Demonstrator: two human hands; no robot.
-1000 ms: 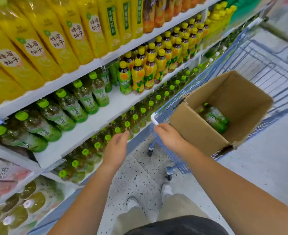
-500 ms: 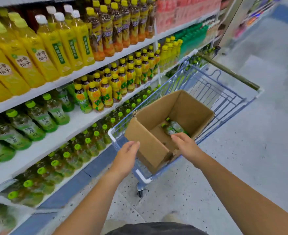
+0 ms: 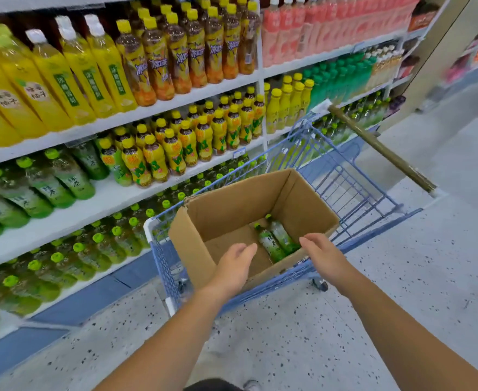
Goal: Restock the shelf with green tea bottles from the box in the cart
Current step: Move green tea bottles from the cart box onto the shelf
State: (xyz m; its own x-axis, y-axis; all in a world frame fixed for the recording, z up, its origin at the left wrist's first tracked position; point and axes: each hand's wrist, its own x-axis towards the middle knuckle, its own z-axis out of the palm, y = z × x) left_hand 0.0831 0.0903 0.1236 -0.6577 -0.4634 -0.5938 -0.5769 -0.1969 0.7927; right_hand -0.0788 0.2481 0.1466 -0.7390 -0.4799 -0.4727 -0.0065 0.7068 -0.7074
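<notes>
One head-worn wide-angle view — looking forward and down, close over the cart [image 3: 345,176] and box [image 3: 232,210], shelves [image 3: 119,193] running along the left.

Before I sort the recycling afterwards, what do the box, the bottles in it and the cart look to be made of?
The box looks like brown corrugated cardboard, matte, with raw flap edges. The two bottles seem clear plastic, glossy, with green printed labels and green screw caps. The cart appears to be blue-coated metal wire, judging by its thin grid bars.
</notes>
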